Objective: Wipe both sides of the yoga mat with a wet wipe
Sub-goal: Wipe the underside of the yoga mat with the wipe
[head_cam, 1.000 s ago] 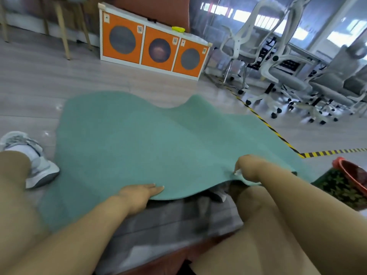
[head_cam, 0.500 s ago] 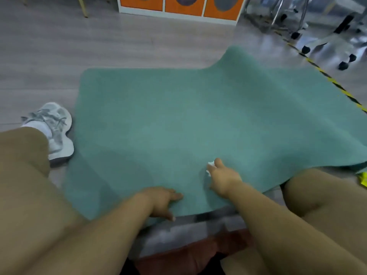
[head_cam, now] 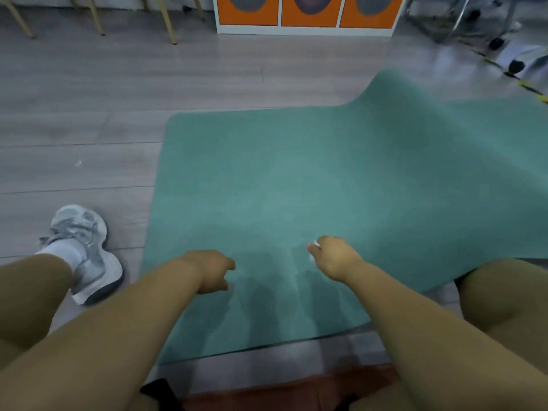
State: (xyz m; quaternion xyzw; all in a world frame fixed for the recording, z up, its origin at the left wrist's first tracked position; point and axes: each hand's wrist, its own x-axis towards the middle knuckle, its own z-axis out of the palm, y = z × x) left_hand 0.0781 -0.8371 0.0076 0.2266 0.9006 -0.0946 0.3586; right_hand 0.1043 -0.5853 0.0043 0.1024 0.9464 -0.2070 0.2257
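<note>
Mat: the green mat (head_cam: 311, 185) lies spread on the grey floor (head_cam: 89, 120), under both hands; its far right part rises in a hump away from the right hand, and its right near edge lies over the person's right knee (head_cam: 504, 295).
Right hand: the right hand (head_cam: 333, 258) rests on the mat with curled fingers that pinch a white wipe (head_cam: 315, 246); only a small bit of the wipe shows at the fingertips.
Wipe: it touches the mat at the far-left tip of the right hand, near the mat's near edge.
Left hand: the left hand (head_cam: 209, 269) sits on the mat just left of the right hand, apart from it; its fingers are bent down to the mat, and how tightly they close I cannot tell.
Shoe: a grey and white shoe (head_cam: 84, 250) stands on the floor left of the left hand, just off the mat's left edge.
Cabinet: an orange and white cabinet (head_cam: 305, 13) stands far beyond both hands, past the mat's far edge.
</note>
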